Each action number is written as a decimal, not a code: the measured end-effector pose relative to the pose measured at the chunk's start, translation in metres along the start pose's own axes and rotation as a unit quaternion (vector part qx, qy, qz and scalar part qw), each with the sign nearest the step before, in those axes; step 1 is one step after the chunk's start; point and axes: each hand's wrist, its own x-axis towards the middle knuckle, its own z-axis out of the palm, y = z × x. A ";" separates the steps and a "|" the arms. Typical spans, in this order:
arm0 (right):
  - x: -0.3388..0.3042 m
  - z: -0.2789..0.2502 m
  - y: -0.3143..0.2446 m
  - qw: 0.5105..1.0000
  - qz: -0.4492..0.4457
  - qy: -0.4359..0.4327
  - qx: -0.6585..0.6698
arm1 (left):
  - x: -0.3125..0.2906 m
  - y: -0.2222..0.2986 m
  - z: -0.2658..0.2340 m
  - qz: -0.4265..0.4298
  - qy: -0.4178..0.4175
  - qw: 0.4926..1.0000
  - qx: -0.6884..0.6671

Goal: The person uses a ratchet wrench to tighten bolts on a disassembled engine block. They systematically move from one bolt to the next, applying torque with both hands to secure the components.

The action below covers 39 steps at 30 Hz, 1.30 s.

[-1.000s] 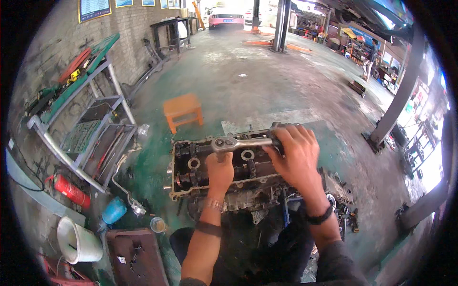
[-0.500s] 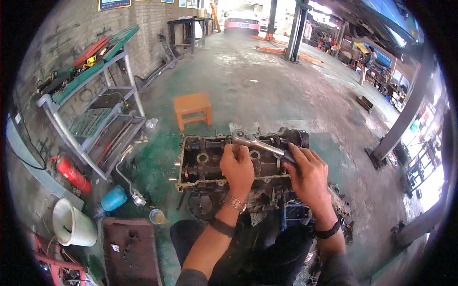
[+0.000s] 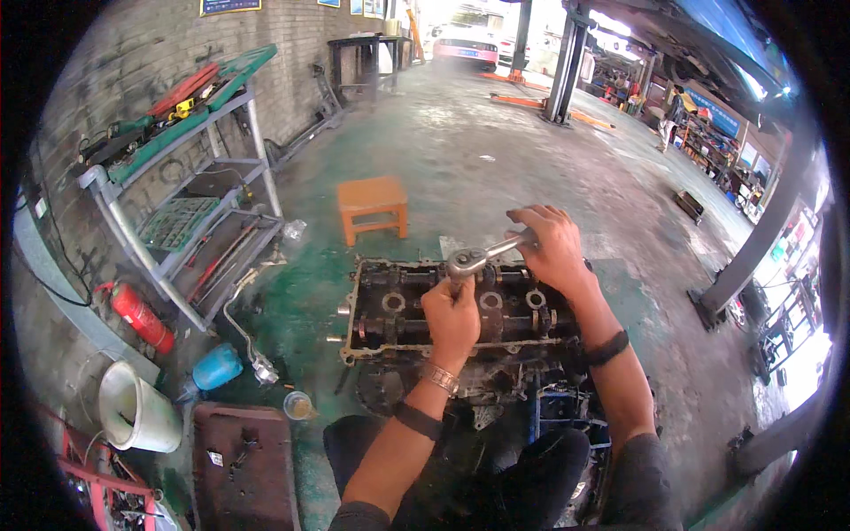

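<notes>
A chrome ratchet wrench stands over an engine cylinder head with exposed camshafts and a pale gasket rim. Just under the ratchet's round head, my left hand is closed around its drive end; the fingers hide what lies below. My right hand grips the handle at its outer end, with the handle pointing right and away from me. The lower engine block sits beneath the cylinder head, close to my knees.
An orange stool stands beyond the engine. Leftward are a tool cart, a fire extinguisher, a blue jug, a white bucket, a cup and a brown tray. Lift posts rise at the right.
My right hand has swung the ratchet handle away from me, lifting off the cylinder head's right side. My left hand stays at the ratchet's head. The whole view has shifted slightly.
</notes>
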 end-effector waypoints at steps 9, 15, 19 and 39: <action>0.077 0.083 -0.009 0.977 -0.152 0.092 0.117 | 0.002 -0.002 -0.004 0.023 -0.026 0.998 0.045; 0.077 0.089 -0.010 0.980 -0.130 0.088 0.123 | 0.003 0.005 -0.005 0.007 -0.009 1.000 0.025; 0.064 0.077 0.000 0.986 -0.101 0.105 0.082 | -0.001 0.008 -0.006 -0.031 -0.021 0.998 0.044; -0.010 0.008 -0.011 0.992 0.058 0.082 -0.080 | 0.005 0.012 -0.003 -0.037 -0.013 0.990 0.134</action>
